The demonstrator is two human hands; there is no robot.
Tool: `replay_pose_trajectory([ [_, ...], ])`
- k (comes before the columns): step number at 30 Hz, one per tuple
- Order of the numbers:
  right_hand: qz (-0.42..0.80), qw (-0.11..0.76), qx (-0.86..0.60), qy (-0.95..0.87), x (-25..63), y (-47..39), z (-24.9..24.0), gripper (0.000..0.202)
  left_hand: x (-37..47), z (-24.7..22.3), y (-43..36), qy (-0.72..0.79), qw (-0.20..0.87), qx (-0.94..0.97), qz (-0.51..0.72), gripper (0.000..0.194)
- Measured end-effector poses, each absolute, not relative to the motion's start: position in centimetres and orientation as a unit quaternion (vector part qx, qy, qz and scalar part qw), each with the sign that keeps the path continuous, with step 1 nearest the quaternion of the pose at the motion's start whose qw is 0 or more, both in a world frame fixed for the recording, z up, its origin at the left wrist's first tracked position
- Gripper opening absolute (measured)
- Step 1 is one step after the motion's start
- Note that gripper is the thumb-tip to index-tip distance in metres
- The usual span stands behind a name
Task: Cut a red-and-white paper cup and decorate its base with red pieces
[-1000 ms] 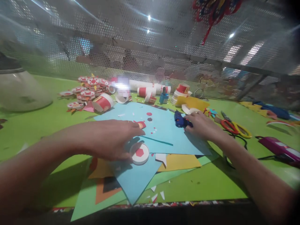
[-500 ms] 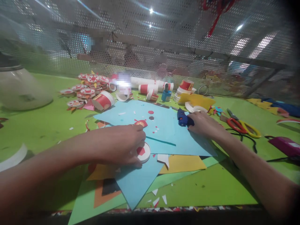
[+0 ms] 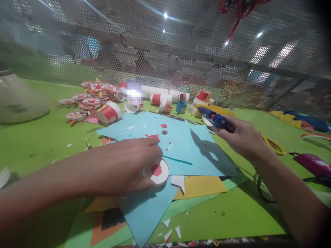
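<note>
My left hand [image 3: 137,163] is closed around the edge of a round white paper-cup base [image 3: 164,175] with a red polygon at its middle. It rests low over the light-blue paper [image 3: 181,137]. A small red paper piece [image 3: 154,137] shows just beyond my left fingers, partly hidden by them. In my right hand [image 3: 240,137] is a dark-blue glue gun [image 3: 216,119], raised above the paper with its nozzle pointing left and away. Its shadow falls on the blue sheet. A red polygon cutout [image 3: 163,125] and tiny scraps lie on that sheet.
Decorated red-and-white discs [image 3: 90,102] are heaped at the back left, near a tipped paper cup [image 3: 110,112]. A blue bottle [image 3: 181,106] stands at the back. Yellow-handled scissors [image 3: 274,144] and a magenta device [image 3: 312,162] lie right. A mesh screen [image 3: 155,51] rises behind.
My right hand has lifted the glue gun off the blue paper and turned its nozzle up and leftward. My left hand keeps hold of the cup base, which is tilted slightly more towards me.
</note>
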State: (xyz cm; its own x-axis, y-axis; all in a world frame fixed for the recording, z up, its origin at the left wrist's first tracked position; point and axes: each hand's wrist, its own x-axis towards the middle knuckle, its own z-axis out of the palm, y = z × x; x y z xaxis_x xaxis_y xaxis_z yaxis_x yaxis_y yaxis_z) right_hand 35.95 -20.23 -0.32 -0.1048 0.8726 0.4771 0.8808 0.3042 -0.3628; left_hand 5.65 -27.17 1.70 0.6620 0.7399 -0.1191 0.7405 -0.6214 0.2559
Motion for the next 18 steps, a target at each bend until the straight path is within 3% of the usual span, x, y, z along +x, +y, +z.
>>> replay_pose_trajectory([
  [4,0.187,0.364,-0.539,-0.736,36.0,-21.7,0.0,0.034,6.1,1.1,-27.0,0.407,0.163,0.899,0.017,0.016],
  [10,0.354,0.410,-0.500,-0.676,36.3,-23.3,0.5,0.022,6.6,-0.2,-26.5,0.398,0.180,0.897,0.066,0.017],
  [18,0.248,0.295,-0.494,-0.779,36.5,-24.9,1.2,0.012,7.2,-0.8,-26.6,0.438,0.196,0.874,0.074,0.015],
])
